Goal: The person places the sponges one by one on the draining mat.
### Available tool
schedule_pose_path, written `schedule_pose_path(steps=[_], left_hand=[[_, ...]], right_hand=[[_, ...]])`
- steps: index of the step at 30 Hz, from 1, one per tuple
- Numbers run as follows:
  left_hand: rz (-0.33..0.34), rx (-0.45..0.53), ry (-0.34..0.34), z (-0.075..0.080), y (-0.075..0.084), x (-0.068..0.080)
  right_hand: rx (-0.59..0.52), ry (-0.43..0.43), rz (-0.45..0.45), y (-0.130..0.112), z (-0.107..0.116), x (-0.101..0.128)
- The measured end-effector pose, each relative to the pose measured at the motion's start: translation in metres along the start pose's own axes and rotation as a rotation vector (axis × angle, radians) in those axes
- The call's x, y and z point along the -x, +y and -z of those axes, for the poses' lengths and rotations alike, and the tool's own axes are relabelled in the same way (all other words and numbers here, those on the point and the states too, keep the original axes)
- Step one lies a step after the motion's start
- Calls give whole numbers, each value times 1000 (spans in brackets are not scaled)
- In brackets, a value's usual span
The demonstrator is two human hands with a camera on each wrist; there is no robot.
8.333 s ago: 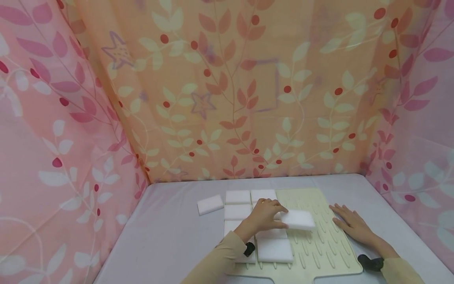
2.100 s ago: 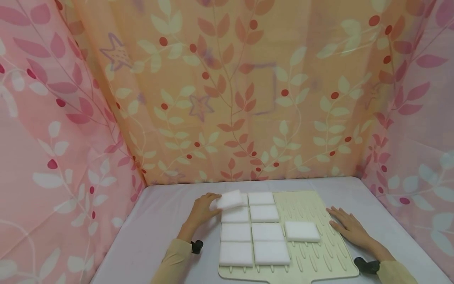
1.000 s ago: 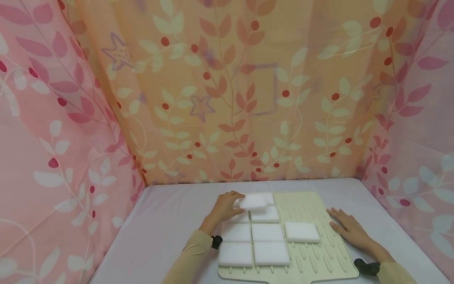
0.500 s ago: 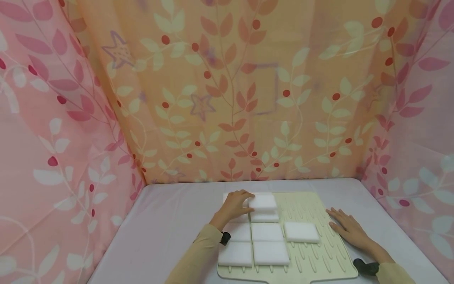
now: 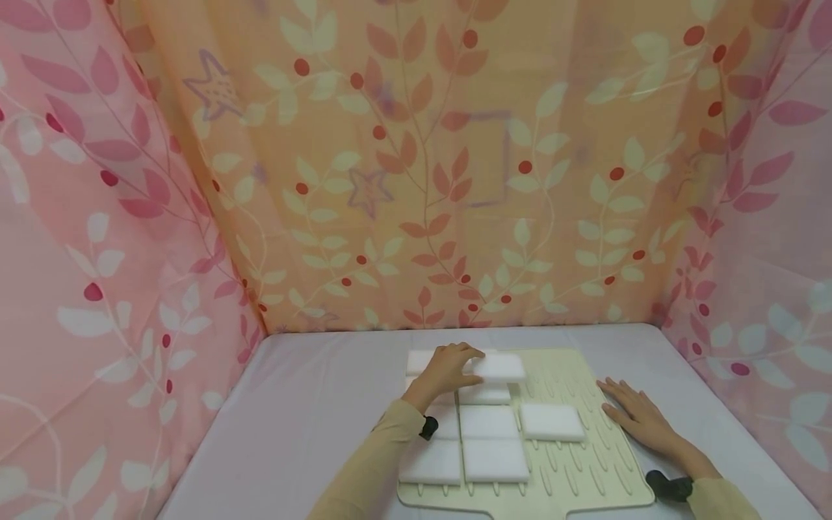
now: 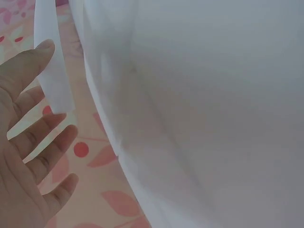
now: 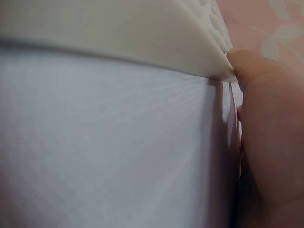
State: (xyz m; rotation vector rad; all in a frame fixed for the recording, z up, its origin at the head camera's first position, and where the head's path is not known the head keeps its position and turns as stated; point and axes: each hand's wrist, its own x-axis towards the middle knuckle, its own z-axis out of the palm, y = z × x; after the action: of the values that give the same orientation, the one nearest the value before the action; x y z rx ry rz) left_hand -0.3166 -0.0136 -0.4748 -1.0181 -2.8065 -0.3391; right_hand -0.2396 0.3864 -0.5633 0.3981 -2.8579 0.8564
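In the head view my left hand [image 5: 447, 372] pinches a white sponge [image 5: 500, 367] at its left edge, thumb on the near side and fingers on the far side. This sponge is held above the back part of a cream ridged drying mat [image 5: 552, 379]. In the left wrist view the thumb and index finger grip the sponge [image 6: 53, 71] while the other fingers are spread. My right hand [image 5: 640, 415] lies flat with its fingers along the mat's right edge. In the right wrist view its thumb [image 7: 251, 66] touches the mat's rim [image 7: 204, 52].
Several white sponges lie in two columns on the mat's left half, including a front one [image 5: 495, 461]; my left arm covers part of them. One more sponge [image 5: 552, 422] lies right of them. White cloth [image 5: 312, 404] covers the table, with patterned curtains [image 5: 416, 180] around.
My left hand has carried the sponge from the left side of the mat rightward over the back sponges. Earlier it held another sponge, now lying on the mat. The right hand stays put.
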Motion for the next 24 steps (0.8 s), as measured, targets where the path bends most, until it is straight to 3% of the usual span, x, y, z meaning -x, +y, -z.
schedule_pose_path(steps=[18,24], left_hand=[[-30,-62,-36,-16,29,-27],[-12,-92,-56,-23,40,-37]], right_hand=[[4,-9,-8,0,1,0],[-7,-24,-22,0,0,-2]])
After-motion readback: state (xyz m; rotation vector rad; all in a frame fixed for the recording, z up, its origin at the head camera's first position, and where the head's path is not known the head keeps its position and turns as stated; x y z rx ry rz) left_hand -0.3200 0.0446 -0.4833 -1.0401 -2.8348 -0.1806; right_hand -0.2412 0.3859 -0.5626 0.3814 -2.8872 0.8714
